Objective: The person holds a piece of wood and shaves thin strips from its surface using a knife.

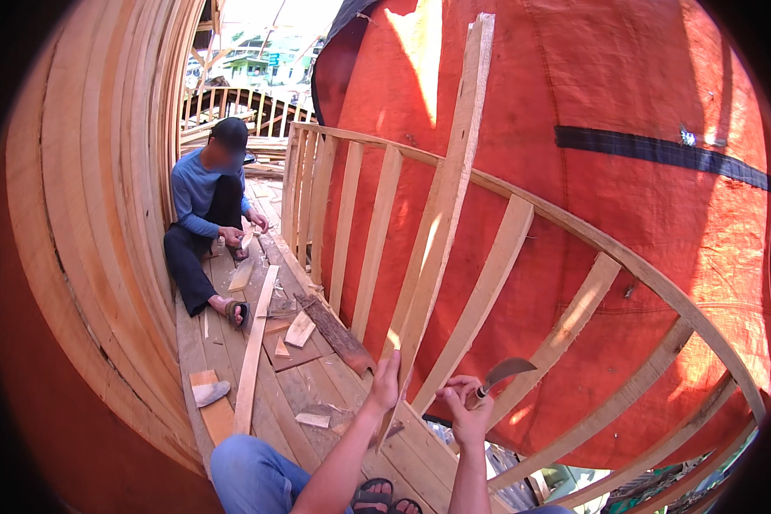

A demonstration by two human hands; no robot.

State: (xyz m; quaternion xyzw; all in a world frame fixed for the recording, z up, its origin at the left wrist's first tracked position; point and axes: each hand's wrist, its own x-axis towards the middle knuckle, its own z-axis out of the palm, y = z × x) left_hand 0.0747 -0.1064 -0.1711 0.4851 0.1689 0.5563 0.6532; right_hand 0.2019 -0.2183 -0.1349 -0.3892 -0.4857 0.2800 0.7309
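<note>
My left hand (pixel 386 381) is closed round the lower part of a long wooden plank (pixel 451 188). The plank stands tilted, its top leaning right and rising above the railing. In my right hand (pixel 469 409) is a knife with a curved, hooked blade (pixel 509 369). Its blade points up and to the right, and my fingers wrap most of its dark handle. A gap separates the blade from the plank. Below my hands, the plank's bottom end comes down near the deck boards.
A wooden railing (pixel 531 204) with slats curves along the right, before an orange tarpaulin (pixel 625 77). On the left rises a plank wall (pixel 103 171). A seated person (pixel 199 195) in blue handles a small piece ahead. A long board (pixel 255 351) and wood scraps (pixel 301 329) lie on the deck.
</note>
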